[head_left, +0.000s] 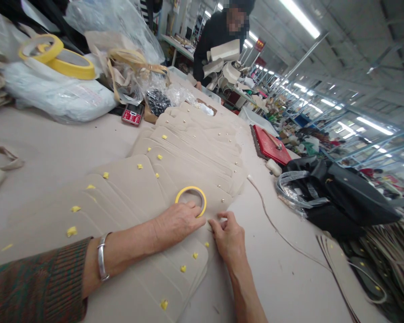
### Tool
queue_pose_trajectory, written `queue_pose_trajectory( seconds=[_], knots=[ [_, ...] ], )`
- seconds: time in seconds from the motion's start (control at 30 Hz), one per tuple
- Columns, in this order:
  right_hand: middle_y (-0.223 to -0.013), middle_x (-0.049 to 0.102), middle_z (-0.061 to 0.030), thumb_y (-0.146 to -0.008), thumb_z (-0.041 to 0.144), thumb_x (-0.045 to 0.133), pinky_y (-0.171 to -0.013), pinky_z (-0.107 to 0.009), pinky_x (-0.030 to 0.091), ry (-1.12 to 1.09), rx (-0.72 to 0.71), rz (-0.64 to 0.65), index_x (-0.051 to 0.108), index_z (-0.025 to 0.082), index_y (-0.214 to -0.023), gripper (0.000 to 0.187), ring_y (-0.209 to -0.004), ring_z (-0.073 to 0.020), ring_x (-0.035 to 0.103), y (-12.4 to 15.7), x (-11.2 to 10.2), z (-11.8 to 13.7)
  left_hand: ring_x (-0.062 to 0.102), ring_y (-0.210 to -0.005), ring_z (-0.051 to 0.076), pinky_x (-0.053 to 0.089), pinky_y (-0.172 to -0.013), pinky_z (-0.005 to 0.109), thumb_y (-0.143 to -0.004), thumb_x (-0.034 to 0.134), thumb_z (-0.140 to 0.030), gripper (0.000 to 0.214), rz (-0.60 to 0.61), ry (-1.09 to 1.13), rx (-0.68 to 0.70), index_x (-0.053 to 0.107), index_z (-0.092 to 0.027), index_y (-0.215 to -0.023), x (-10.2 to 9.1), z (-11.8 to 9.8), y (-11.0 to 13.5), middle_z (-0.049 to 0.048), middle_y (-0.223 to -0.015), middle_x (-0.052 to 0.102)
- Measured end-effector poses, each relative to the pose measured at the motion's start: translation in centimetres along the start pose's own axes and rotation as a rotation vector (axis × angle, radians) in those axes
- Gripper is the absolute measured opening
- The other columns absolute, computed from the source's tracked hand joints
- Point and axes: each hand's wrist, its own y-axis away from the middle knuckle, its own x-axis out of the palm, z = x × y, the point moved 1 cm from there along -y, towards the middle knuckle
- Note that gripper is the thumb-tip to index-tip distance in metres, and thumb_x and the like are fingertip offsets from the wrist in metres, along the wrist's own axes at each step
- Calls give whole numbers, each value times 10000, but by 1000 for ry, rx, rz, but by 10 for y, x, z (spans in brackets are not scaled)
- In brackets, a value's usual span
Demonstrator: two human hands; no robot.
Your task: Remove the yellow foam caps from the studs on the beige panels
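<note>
My left hand is closed on a roll of yellow tape, its fingers at the ring's near side. Just to its right, my right hand is pinched by the edge of a beige panel; whatever its fingertips hold is too small to tell. Under and around both hands lie overlapping beige panels. Small yellow tape pieces sit on the nearer ones, while small metal studs show on those farther back.
Left are tape rolls on a plastic-wrapped bundle and a red phone. Right are a red board with a hammer, a black bag, a cord and stacked strips. A person carries beige pieces behind.
</note>
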Motion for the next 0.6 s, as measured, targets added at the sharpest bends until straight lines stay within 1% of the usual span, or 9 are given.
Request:
queue_pose_trajectory(
  seconds=[0.07, 0.13, 0.23, 0.3, 0.37, 0.5, 0.6],
  knots=[
    [-626, 665, -4, -819, 375, 594, -558, -258, 439, -20, -26, -32, 643, 190, -858, 194, -563, -170, 614, 6, 0, -4, 513, -792, 225, 390, -614, 340, -910, 551, -129, 96, -7, 6, -5, 585, -169, -830, 2, 1, 1, 64, -835, 601],
    [-740, 706, -41, -859, 360, 550, -621, -262, 467, -51, -82, -33, 659, 193, -808, 205, -653, -174, 641, 13, 1, -8, 507, -795, 226, 389, -618, 340, -908, 557, -136, 81, -13, 5, -6, 585, -172, -841, 2, 1, 2, 62, -839, 597],
    [-833, 722, -63, -881, 312, 522, -722, -278, 478, -23, -160, -60, 705, 190, -857, 221, -757, -182, 655, 18, 4, -8, 504, -804, 229, 383, -626, 337, -904, 563, -138, 69, -19, 0, -6, 579, -174, -847, 1, 2, 2, 60, -846, 599],
    [-839, 722, -67, -882, 295, 517, -748, -284, 468, 27, -181, -75, 720, 187, -860, 231, -770, -184, 653, 16, 6, -5, 503, -805, 229, 379, -630, 336, -900, 566, -134, 67, -15, -1, -5, 574, -172, -845, 1, 2, 2, 59, -847, 603],
    [-819, 721, -62, -879, 292, 519, -735, -281, 456, 58, -161, -64, 729, 189, -837, 239, -747, -182, 646, 10, 8, -2, 502, -802, 226, 377, -633, 335, -895, 567, -125, 67, -11, -2, 0, 571, -170, -845, 0, 1, 2, 55, -848, 604],
    [-767, 714, -35, -863, 289, 537, -686, -259, 431, 48, -105, -13, 721, 194, -773, 227, -698, -167, 629, 0, 8, 6, 500, -787, 217, 366, -625, 335, -888, 552, -100, 73, -16, -32, 12, 565, -169, -869, -1, 0, 1, 50, -842, 591],
    [-728, 704, -14, -854, 280, 557, -651, -246, 410, 30, -92, 53, 715, 190, -749, 210, -667, -154, 618, 0, 2, 9, 506, -795, 213, 375, -638, 327, -908, 526, -124, 71, -57, -40, 14, 561, -175, -873, -9, 1, 2, 53, -848, 587]
  ],
)
